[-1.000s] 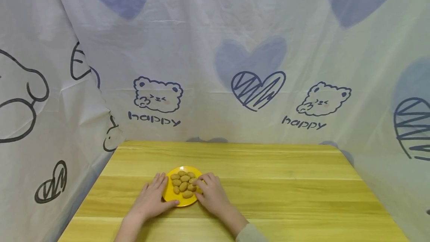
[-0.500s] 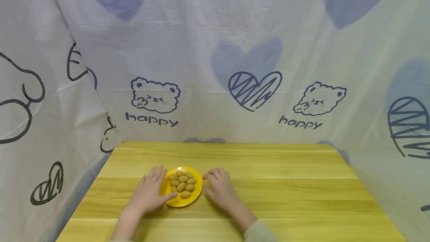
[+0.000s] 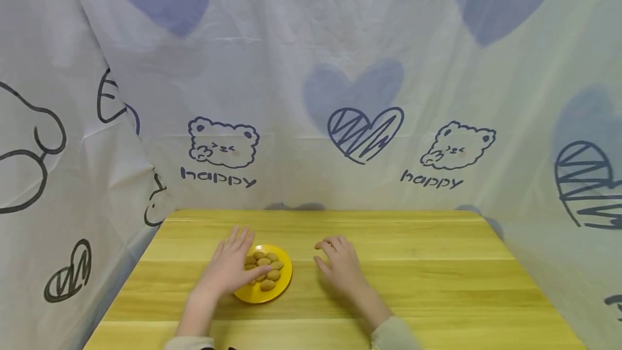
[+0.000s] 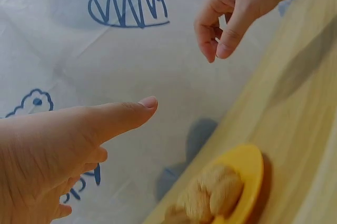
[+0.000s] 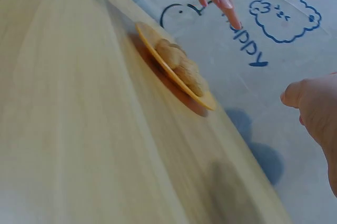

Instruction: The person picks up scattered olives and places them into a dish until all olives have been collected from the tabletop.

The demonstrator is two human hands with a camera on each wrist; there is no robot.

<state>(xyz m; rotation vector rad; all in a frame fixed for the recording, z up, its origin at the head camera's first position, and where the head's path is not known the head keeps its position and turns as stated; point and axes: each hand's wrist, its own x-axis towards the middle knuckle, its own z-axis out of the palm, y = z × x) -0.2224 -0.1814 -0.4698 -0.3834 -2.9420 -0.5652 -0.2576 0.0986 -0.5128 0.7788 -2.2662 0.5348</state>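
Note:
A round yellow plate (image 3: pixel 285 281) sits left of centre on the table, with several tan, oval, rough-skinned pieces like unshelled nuts (image 3: pixel 267 285) heaped on it. My left hand (image 3: pixel 227 268) hovers over the plate's left side, fingers straight and thumb stretched out above the nuts; it covers part of both. In the left wrist view, that thumb (image 4: pixel 126 117) is raised well off the plate. To the right of the plate, apart from it, my right hand (image 3: pixel 342 266) is lifted with loosely bent fingers. Nothing shows between its fingertips in the left wrist view.
The plate rests on a light wood-grain table (image 3: pixel 437 274). A pale cloth (image 3: pixel 291 166) with blue hearts, bear drawings and lettering hangs behind the far edge, and similar cloth lines both sides.
My right hand has left the nuts at the plate's right side and moved farther right. My left hand has come off the plate's rim and risen over it. The plate stays in place.

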